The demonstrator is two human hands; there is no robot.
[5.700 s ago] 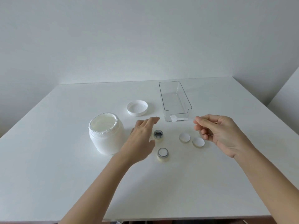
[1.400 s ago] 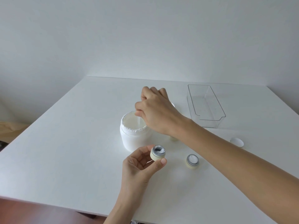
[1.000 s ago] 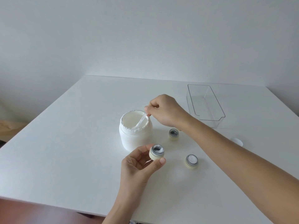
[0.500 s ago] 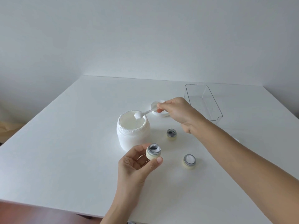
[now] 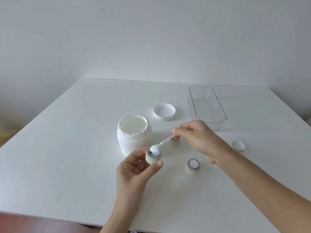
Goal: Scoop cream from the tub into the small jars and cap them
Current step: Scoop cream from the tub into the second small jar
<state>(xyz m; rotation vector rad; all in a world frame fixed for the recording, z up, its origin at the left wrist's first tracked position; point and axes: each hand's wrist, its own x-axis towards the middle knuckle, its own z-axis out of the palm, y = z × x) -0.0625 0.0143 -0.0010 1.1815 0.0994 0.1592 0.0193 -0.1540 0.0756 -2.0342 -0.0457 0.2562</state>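
My right hand [image 5: 199, 137] has carried the spoon [image 5: 161, 145] off the tub [image 5: 134, 135] on the counter [image 5: 67, 148]; its creamy bowl now sits on the small jar [image 5: 153, 157] pinched in my left hand [image 5: 136, 170], both hands gripping.

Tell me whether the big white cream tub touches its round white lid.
Apart. The head view shows bare table between tub and lid.

Matt white table [image 5: 67, 148]; clear glossy plastic bin [image 5: 207, 106]; white plastic tub [image 5: 133, 142], crusted rim; smooth plastic lid [image 5: 164, 111]
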